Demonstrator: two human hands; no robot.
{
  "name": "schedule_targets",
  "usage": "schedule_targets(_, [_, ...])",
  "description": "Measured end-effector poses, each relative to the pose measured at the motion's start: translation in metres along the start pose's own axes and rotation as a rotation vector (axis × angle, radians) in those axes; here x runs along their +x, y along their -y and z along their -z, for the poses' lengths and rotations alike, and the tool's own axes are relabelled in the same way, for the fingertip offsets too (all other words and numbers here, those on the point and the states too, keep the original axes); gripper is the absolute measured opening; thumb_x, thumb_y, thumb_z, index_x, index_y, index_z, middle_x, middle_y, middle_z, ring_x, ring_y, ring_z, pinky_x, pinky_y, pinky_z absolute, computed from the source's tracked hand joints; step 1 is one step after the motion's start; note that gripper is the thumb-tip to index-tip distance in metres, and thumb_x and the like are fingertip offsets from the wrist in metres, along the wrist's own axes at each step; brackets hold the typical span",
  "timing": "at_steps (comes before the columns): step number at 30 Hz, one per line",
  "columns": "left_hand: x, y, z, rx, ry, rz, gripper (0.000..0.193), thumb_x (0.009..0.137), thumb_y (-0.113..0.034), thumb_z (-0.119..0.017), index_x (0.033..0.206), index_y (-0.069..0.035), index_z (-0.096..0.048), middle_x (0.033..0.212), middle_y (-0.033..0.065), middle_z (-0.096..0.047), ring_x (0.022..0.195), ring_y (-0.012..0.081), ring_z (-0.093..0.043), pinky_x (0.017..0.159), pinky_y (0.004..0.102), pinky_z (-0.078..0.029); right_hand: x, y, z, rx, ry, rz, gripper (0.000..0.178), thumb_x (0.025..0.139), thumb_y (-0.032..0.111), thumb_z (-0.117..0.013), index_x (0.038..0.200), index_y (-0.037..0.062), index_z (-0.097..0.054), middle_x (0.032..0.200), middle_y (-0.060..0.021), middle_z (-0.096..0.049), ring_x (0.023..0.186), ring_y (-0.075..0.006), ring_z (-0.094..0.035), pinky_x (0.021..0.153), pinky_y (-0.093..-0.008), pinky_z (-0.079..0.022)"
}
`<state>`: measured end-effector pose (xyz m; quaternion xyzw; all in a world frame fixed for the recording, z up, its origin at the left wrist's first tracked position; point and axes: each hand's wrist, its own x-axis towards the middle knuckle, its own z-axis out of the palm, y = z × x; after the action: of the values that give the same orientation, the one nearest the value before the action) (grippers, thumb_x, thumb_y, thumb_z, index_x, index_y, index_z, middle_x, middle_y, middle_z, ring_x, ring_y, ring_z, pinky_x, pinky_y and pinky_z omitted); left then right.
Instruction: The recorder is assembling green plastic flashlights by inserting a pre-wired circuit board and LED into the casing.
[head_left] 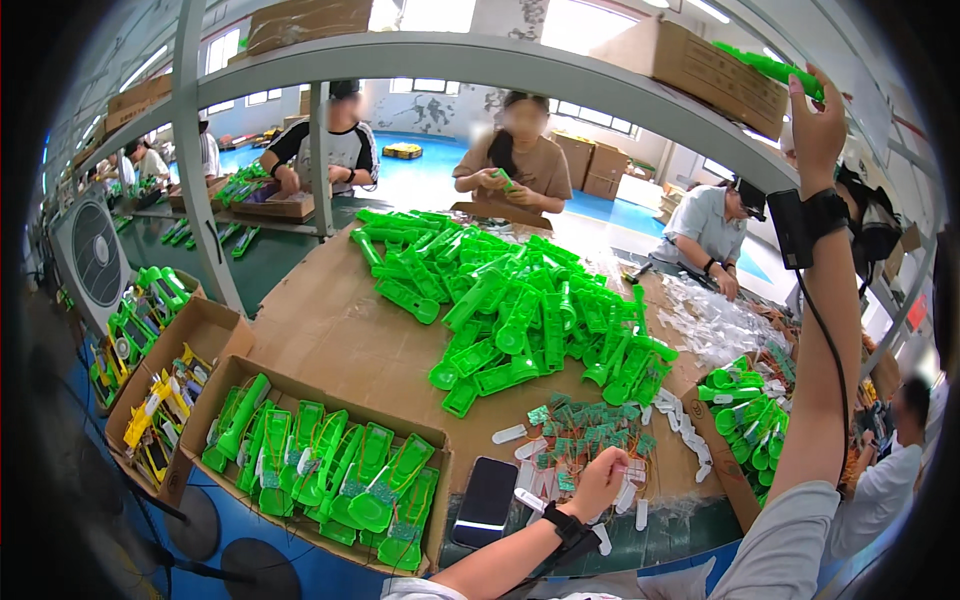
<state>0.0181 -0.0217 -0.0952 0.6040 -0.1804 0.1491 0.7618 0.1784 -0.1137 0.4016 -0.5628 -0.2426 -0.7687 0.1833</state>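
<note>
My right hand [817, 125] is raised high at the right, closed on a long green plastic housing [770, 66] at the rim of a cardboard box [690, 65] on the overhead shelf. Low on the bench, my left hand [603, 484] has its fingers curled down among small green circuit boards [590, 428] with thin wires. What it pinches, if anything, is hidden. White oblong plastic pieces [510, 434] lie around these boards. Beyond them spreads a large heap of green plastic housings [520, 300] on a cardboard sheet [310, 315].
A phone [487, 500] lies left of my left hand. Cardboard boxes with green housings [375, 470] and yellow parts [155, 415] stand at the left. Another box of green parts [750, 425] is at the right. A shelf beam [420, 55] crosses overhead. Co-workers [520, 160] sit opposite.
</note>
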Motion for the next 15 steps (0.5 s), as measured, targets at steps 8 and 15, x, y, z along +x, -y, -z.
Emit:
schedule_targets(8, [0.002, -0.007, 0.000, 0.100, -0.069, -0.181, 0.008, 0.081, 0.004, -0.045, 0.086, -0.002, -0.045, 0.077, 0.0127, -0.048, 0.065, 0.0289, -0.050, 0.058, 0.0328, -0.042, 0.000, 0.002, -0.054, -0.021, 0.155, -0.065, 0.032, 0.080, 0.028, -0.061, 0.104, 0.0071, -0.057, 0.100, -0.0112, -0.061, 0.086, -0.0229, -0.061, 0.074, -0.0313, -0.048])
schedule_targets(15, [0.002, -0.007, -0.001, 0.072, -0.014, -0.143, 0.008, 0.080, 0.003, -0.046, 0.086, -0.003, -0.045, 0.080, 0.0126, -0.049, 0.068, 0.0308, -0.051, 0.059, 0.0344, -0.042, -0.006, 0.004, -0.054, 0.011, 0.170, 0.023, 0.029, 0.082, 0.026, -0.058, 0.104, 0.0069, -0.057, 0.099, -0.0141, -0.060, 0.086, -0.0252, -0.061, 0.073, -0.0325, -0.049])
